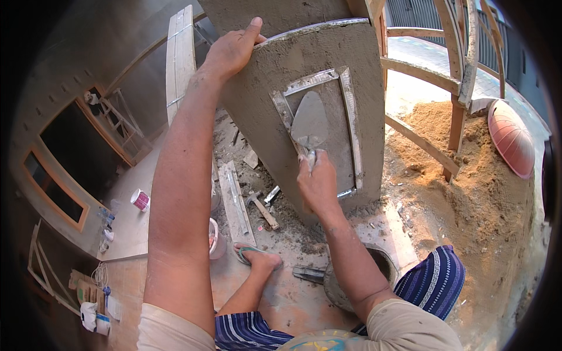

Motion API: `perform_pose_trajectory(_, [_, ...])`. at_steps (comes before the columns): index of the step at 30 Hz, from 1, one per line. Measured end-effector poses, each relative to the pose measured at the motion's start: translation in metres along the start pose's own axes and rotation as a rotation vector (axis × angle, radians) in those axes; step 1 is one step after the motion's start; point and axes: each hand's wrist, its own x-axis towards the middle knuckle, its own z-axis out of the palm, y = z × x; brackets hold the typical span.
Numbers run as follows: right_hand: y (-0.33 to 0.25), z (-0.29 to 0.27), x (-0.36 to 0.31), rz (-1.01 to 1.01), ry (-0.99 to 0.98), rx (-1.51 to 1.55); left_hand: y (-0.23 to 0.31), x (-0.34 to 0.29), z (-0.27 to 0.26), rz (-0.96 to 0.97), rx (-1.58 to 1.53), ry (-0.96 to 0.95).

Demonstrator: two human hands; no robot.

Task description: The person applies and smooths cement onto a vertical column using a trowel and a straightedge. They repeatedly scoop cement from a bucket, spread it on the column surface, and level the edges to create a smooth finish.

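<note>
A grey plastered pillar (246, 88) stands before me, with a pale strip along its upper edge. On its front face, thin strips form a rectangular frame (352, 126) around a recessed panel (333, 105). My right hand (319, 181) is closed round the handle of a pointed trowel (310, 120). The trowel's blade points up and lies over the panel; whether it touches cannot be seen. My left hand (231, 51) grips the pillar's upper left corner, thumb up, its other fingers partly hidden.
Below right stands a bucket (336, 284), partly behind my right forearm. A hammer (263, 212), a board (235, 202) and rubble lie left of the pillar. Wooden scaffolding (424, 76), a sand heap (433, 134) and a reddish basin (510, 139) are on the right.
</note>
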Motion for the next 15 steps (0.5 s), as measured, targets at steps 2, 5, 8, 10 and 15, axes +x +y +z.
perform_pose_trajectory(2, [0.023, -0.012, -0.017, -0.003, -0.124, -0.146, -0.003, 0.002, 0.007, 0.036, 0.004, -0.023])
perform_pose_trajectory(5, [0.019, -0.039, 0.002, -0.127, -0.516, -0.438, -0.022, 0.027, 0.026, 0.043, 0.252, -0.028])
perform_pose_trajectory(8, [-0.035, -0.057, 0.028, -0.261, -1.001, -0.726, -0.051, 0.029, 0.017, 0.025, 0.443, -0.06])
perform_pose_trajectory(10, [-0.04, -0.08, 0.042, -0.32, -1.193, -0.889, -0.014, 0.009, 0.016, 0.032, 0.162, -0.043])
perform_pose_trajectory(15, [-0.004, -0.106, 0.042, -0.23, -1.4, -1.104, -0.002, -0.001, -0.005, 0.043, 0.026, 0.047])
